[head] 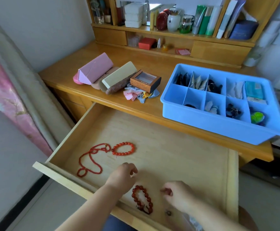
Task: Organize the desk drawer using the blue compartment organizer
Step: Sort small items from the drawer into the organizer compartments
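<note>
The light wooden drawer stands pulled out. On its floor lie a long red bead necklace, a bright red bead bracelet and, near the front edge, a dark red bead bracelet. My left hand hovers just left of the dark bracelet, fingers loosely curled, with nothing visible in it. My right hand is to the bracelet's right and pinches a small dark red beaded piece at its fingertips. The blue compartment organizer sits on the desktop at the right, most compartments holding small items.
On the desktop to the left lie a pink folded case, a beige case, a brown windowed box and loose cloths. A small dark bead lies near the drawer front. Shelves with bottles stand behind.
</note>
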### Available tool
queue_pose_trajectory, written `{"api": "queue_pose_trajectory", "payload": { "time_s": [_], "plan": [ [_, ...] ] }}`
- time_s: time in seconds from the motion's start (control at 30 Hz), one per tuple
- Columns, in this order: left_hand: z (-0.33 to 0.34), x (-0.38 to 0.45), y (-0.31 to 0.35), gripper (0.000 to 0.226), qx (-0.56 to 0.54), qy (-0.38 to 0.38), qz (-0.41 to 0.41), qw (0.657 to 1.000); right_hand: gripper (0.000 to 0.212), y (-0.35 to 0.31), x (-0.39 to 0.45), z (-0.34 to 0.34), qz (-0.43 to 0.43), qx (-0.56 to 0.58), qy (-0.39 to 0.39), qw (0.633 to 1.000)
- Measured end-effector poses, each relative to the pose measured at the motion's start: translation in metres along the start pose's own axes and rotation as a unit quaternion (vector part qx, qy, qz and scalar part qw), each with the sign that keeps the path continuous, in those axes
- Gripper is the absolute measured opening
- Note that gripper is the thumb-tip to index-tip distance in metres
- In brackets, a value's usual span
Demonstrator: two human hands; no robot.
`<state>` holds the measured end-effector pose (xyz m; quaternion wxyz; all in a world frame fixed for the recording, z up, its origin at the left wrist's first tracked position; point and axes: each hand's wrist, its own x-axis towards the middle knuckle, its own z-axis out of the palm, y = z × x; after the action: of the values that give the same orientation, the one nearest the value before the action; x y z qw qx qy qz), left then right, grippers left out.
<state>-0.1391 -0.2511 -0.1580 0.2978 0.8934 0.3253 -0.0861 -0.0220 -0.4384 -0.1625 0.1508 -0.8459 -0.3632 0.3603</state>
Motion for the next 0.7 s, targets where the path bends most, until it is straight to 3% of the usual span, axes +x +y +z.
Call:
{"api": "queue_pose_trajectory", "payload": {
  "time_s": [0.13, 0.27, 0.33, 0.43, 0.53, 0.7],
  "plan": [
    [-0.014, 0.017, -0.017, 0.036, -0.005, 0.090, -0.032, 0.995, 0.027, 0.009, 0.006, 0.007, 0.018, 0.046, 0.036, 0.998],
    [-0.040, 0.040, -0.047, 0.060, 0.072, 0.198, -0.099, 0.973, 0.025, 0.022, 0.011, -0.002, 0.029, 0.072, 0.051, 0.996],
    [-0.052, 0.049, -0.066, 0.062, 0.105, 0.182, -0.166, 0.964, 0.022, 0.025, 0.011, -0.004, 0.033, 0.088, 0.050, 0.994],
    [-0.058, 0.055, -0.086, 0.035, 0.137, 0.094, -0.211, 0.963, 0.019, 0.026, 0.012, -0.004, 0.037, 0.090, 0.048, 0.994],
    [-0.056, 0.052, -0.084, 0.018, 0.145, 0.064, -0.177, 0.971, 0.017, 0.023, 0.014, -0.006, 0.043, 0.091, 0.049, 0.994],
    [-0.062, 0.033, -0.027, 0.030, -0.063, 0.046, -0.017, 0.997, 0.015, 0.000, 0.009, -0.026, 0.013, 0.152, 0.047, 0.987]
  ]
}}
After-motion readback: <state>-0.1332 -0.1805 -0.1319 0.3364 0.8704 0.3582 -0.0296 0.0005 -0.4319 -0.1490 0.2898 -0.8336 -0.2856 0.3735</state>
